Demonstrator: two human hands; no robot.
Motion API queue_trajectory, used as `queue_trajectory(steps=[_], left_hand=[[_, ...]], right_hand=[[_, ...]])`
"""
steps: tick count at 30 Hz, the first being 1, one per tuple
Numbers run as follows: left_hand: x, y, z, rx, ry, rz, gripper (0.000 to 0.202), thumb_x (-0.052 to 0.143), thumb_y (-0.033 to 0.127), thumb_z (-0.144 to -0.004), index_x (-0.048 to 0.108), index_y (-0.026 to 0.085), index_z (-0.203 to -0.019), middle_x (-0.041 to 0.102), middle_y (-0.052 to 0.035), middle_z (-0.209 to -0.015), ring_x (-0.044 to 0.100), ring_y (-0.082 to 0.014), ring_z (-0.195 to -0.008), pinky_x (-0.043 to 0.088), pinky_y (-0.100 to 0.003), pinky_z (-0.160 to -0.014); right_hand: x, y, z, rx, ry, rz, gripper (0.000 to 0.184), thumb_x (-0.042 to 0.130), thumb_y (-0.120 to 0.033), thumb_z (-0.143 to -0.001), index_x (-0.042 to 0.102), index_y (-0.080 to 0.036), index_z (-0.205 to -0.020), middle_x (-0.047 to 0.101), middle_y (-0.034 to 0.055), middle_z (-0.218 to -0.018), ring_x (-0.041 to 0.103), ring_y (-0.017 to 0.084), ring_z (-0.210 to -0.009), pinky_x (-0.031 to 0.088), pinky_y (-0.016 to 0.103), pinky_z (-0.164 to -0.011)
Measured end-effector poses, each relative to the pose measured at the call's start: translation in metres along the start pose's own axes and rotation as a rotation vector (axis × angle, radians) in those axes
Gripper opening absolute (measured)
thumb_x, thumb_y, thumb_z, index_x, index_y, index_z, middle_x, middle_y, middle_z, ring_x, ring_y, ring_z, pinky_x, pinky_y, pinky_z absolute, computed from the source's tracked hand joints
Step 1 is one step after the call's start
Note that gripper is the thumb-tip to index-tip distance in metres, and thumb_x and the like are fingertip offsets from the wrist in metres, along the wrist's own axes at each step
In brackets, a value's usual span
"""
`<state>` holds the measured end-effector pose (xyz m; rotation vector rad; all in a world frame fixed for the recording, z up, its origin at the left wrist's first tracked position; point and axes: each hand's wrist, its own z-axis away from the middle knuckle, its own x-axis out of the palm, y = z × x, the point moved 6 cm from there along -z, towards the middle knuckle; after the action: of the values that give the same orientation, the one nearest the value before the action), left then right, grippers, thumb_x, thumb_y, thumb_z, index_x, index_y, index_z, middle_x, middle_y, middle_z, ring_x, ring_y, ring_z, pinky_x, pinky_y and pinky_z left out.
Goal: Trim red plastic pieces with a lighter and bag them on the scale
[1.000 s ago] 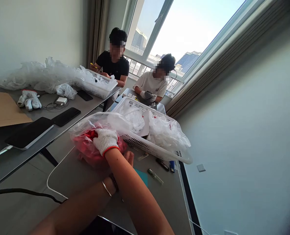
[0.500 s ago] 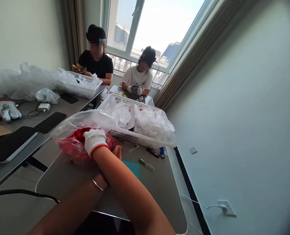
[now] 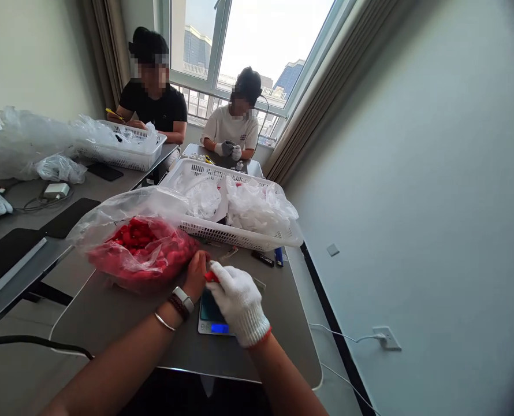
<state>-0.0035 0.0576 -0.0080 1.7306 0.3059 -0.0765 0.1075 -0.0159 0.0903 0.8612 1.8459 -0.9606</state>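
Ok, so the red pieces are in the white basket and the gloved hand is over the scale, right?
No. The head view shows the red pieces in a clear plastic bag beside the white basket, not in it. The gloved hand is over the scale, as you said.

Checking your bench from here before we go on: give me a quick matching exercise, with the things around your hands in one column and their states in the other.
Things:
A. right hand
B. left hand
C. clear plastic bag
D. digital scale

States:
1. heaped with red pieces
2. blue-lit display, partly under a glove
3. wearing a white knit glove
4. bare, with a wristwatch

Pairs: A-3, B-4, C-1, D-2
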Motion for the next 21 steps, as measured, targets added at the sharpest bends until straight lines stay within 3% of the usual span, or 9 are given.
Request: queue_trajectory(steps=[3,6,11,16,18,21], left_hand=[[0.004,-0.003,0.003,-0.024,0.045,0.041,0.054,0.018,0.063,-0.093,0.049,0.022,-0.078,0.059,-0.0066,-0.080,0.059,-0.0228,-0.081,0.051,-0.039,-0.081],[0.005,-0.001,0.004,-0.007,0.037,0.061,0.053,0.023,0.064,-0.092,0.051,0.022,-0.077,0.060,-0.0050,-0.078,0.058,-0.0214,-0.079,0.050,-0.037,-0.079],[0.000,0.015,0.007,0.125,0.027,0.003,0.048,0.025,0.054,-0.096,0.057,0.020,-0.081,0.062,-0.0060,-0.081,0.058,-0.0209,-0.081,0.049,-0.036,-0.078],[0.010,0.040,0.017,0.341,-0.189,-0.192,0.036,0.038,0.038,-0.096,0.067,0.018,-0.084,0.062,-0.0075,-0.087,0.056,-0.0218,-0.088,0.045,-0.037,-0.083],[0.015,0.047,0.023,0.407,-0.266,-0.276,0.029,0.048,0.037,-0.092,0.070,0.019,-0.085,0.061,-0.0081,-0.090,0.054,-0.0235,-0.091,0.045,-0.039,-0.085],[0.018,0.055,0.030,0.471,-0.348,-0.366,0.021,0.060,0.036,-0.086,0.073,0.021,-0.093,0.059,-0.0088,-0.097,0.052,-0.0262,-0.097,0.045,-0.041,-0.088]], right_hand=[[0.018,0.035,0.029,0.072,-0.105,0.101,0.030,0.057,-0.032,-0.090,0.060,-0.022,-0.118,0.066,0.0060,-0.096,0.060,0.021,-0.090,0.043,0.032,-0.082],[0.025,0.043,0.042,0.090,-0.115,0.124,0.028,0.057,-0.034,-0.090,0.062,-0.024,-0.115,0.065,0.0065,-0.102,0.059,0.023,-0.095,0.042,0.035,-0.087],[0.013,0.049,0.051,0.070,0.070,-0.031,0.042,0.056,-0.042,-0.089,0.057,-0.022,-0.126,0.056,0.0100,-0.129,0.051,0.028,-0.118,0.039,0.043,-0.102],[-0.004,0.095,0.060,0.226,0.314,-0.037,0.037,0.042,-0.034,-0.095,0.055,-0.021,-0.128,0.055,0.0117,-0.130,0.051,0.026,-0.121,0.042,0.043,-0.103],[0.001,0.108,0.057,0.267,0.231,0.077,0.035,0.046,-0.034,-0.094,0.058,-0.020,-0.123,0.056,0.0114,-0.129,0.051,0.026,-0.119,0.041,0.043,-0.101],[0.018,0.115,0.043,0.288,-0.057,0.253,0.030,0.051,-0.031,-0.090,0.060,-0.021,-0.117,0.060,0.0104,-0.122,0.055,0.026,-0.110,0.042,0.040,-0.094]])
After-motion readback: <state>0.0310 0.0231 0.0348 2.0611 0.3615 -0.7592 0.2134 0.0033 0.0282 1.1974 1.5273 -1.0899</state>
